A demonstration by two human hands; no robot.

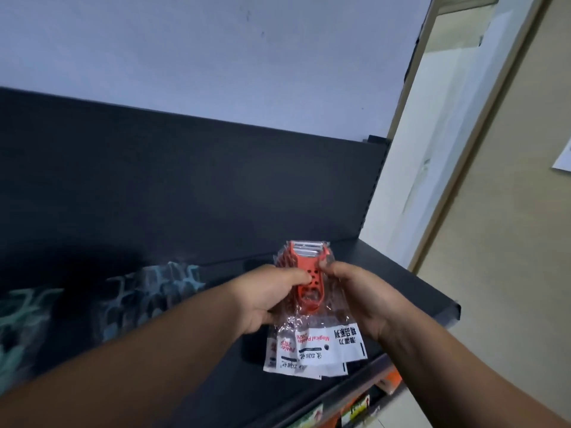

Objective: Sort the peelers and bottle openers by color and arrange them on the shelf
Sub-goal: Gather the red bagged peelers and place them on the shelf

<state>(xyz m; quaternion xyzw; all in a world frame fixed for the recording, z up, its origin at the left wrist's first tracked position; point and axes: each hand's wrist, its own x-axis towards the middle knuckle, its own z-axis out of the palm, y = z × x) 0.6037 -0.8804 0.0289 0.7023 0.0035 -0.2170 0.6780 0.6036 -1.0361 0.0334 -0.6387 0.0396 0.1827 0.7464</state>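
Left hand (265, 299) and right hand (355, 296) each grip bagged red peelers (306, 261) over shelf (401, 282); teal packs (154, 288) at 9 o'clock

Fanned stack of orange-red peelers (312, 293), each sealed in a clear bag with a white printed card at the near end. Held upright, steel blades at the far end, handles dotted with dark holes, over the right part of the dark shelf (417, 288). Further left on it, blurred teal packets (148, 288).
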